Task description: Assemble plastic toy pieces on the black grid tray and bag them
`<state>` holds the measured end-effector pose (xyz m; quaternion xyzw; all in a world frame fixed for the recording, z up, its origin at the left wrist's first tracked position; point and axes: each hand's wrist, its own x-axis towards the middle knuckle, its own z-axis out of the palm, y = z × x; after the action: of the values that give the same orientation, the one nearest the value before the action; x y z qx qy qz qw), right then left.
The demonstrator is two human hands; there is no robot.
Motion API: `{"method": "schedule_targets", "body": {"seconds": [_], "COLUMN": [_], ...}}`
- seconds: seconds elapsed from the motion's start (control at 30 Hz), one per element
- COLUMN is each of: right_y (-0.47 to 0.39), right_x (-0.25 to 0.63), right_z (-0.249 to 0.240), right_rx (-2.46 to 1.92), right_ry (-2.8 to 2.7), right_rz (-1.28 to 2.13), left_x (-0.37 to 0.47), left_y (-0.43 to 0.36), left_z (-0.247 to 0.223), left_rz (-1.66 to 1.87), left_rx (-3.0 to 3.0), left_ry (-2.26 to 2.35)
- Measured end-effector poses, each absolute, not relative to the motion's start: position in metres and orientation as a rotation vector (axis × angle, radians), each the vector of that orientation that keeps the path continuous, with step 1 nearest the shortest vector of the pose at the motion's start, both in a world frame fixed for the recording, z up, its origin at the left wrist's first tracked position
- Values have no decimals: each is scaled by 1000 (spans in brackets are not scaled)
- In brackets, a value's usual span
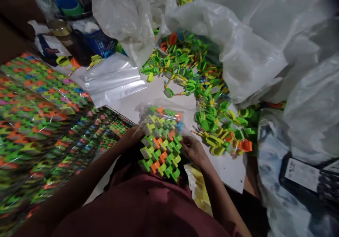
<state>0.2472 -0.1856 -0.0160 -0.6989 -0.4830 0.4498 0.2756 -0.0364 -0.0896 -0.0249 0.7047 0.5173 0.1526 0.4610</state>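
A clear plastic bag (161,143) packed with rows of green, yellow, orange and a few blue plastic pieces lies upright against my lap, at the table's near edge. My left hand (132,136) grips its left side, the fingers mostly hidden behind the bag. At the right side, my right hand (192,149) holds the bag with bent fingers. Beyond it, a loose heap of mostly green small pieces (209,120) spreads over the white table (159,96). Flat clear bags (113,80) rest to the left of the heap.
Many filled bags (34,124) cover the left side. Large translucent bags (251,36) stand at the back and right. A blue basket (99,43) and a jar (66,39) are at the back left; a labelled dark package (302,173) lies at right.
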Motion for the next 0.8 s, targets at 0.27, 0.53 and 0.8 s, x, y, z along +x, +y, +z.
{"method": "schedule_targets", "body": {"seconds": [0.27,0.53,0.8], "right_y": [-185,-221,-239], "right_x": [233,257,256], "right_z": [10,53,-7], "right_rx": [-1693,-1449,-1561], "right_ry": [-1431,-1792,-1718], "right_rz": [447,1150,1015], "left_x": [-45,-82,-96], "left_y": [-110,-121,-139], "left_z": [19,41,-8], "left_rz": [833,474,539], "left_rx": [2039,2141,2111], "left_ry": [1287,809,981]}}
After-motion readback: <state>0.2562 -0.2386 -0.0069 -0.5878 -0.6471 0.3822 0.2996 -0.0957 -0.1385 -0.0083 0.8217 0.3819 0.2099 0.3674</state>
